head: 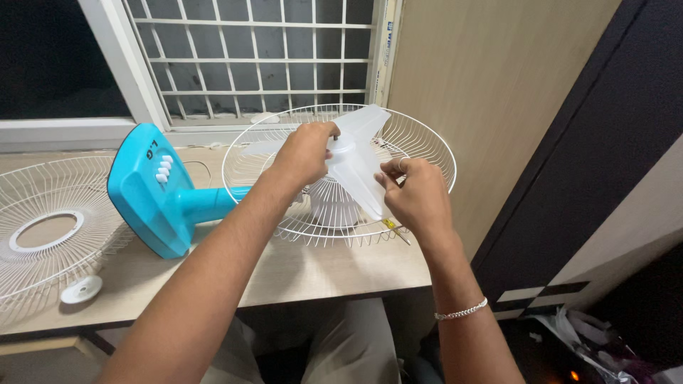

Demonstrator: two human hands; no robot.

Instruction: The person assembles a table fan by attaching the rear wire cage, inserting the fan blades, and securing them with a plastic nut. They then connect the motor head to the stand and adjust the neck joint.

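At the centre of the frame, the translucent white fan blade (356, 160) sits over the motor hub inside the rear wire guard (427, 153), which lies tipped back on the wooden counter (313, 267). The left hand (306, 153) has its fingers curled around the hub of the blade, gripping it from the upper left. The right hand (416, 195) pinches the lower blade vane between thumb and fingers.

To seat it well, the blade probably needs to stay square to the shaft: the left hand presses straight along the axis while the right hand only steadies and turns the vane gently until the hub drops onto its key. Forcing a thin vane could bend or crack it, so pressure belongs at the hub.

The blue fan base (153, 188) lies on its side at the left, its neck running to the guard. The front wire guard (50, 227) lies flat at far left, a small white cap (81, 289) below it. A screwdriver (395, 229) rests under the guard's near rim.
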